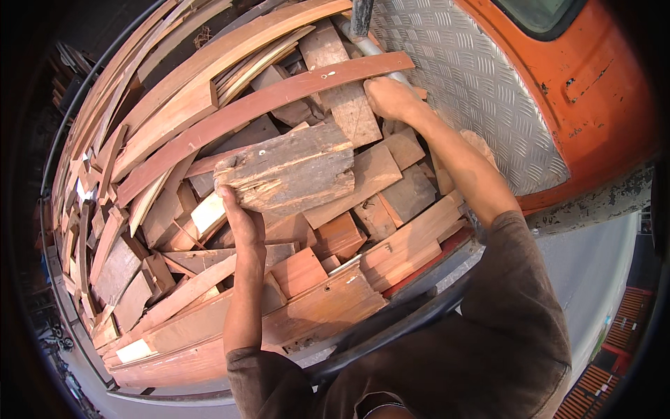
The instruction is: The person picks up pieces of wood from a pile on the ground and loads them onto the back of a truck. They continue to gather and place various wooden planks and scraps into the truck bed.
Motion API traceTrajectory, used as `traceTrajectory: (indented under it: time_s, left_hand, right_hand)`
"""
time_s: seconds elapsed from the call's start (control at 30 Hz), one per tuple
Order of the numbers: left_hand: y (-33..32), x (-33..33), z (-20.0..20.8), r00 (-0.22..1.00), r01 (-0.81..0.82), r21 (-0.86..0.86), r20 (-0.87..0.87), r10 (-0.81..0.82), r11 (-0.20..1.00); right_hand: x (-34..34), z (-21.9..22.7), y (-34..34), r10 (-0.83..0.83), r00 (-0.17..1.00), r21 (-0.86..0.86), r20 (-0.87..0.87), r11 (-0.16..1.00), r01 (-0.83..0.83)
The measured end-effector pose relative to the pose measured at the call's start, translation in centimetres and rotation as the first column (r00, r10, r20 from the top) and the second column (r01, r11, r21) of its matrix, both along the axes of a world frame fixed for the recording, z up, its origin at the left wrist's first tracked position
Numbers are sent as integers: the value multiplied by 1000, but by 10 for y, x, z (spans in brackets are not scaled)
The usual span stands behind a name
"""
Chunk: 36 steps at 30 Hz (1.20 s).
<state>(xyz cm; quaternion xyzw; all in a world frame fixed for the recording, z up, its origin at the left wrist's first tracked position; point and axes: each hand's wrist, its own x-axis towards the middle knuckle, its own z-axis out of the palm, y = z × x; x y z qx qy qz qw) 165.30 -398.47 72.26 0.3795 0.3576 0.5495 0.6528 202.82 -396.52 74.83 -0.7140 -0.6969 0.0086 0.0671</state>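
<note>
My left hand (244, 222) grips the left end of a short, weathered grey plank (293, 164), thumb at its edge. The plank has splintered, pale patches and lies tilted above other wood pieces. Farther right, my right hand (391, 99) is closed beside a flat brown board (351, 112), just below the right end of a long reddish board (265, 101). What its fingers hold, if anything, is hidden.
Loose boards and offcuts fill a truck bed, with long planks (174, 94) stacked at the far left. A diamond-pattern metal panel (481, 91) and an orange truck cab (600, 105) stand on the right. A dark rail (398, 328) runs along the near side.
</note>
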Motion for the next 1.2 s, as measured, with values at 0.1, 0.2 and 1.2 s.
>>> traceTrajectory:
  time_s: [0.1,0.2,1.2]
  left_hand:
    - [-3,1,18,994,-108,-87,18,110,990]
    - [-9,0,52,981,-195,-172,-37,192,966]
    - [-20,-4,41,974,-225,-84,-50,222,971]
  right_hand:
    - [32,-32,-4,309,860,-383,406,912,-146]
    - [31,-43,6,497,708,-551,502,814,-182]
    - [-4,3,15,270,922,-505,277,857,-99]
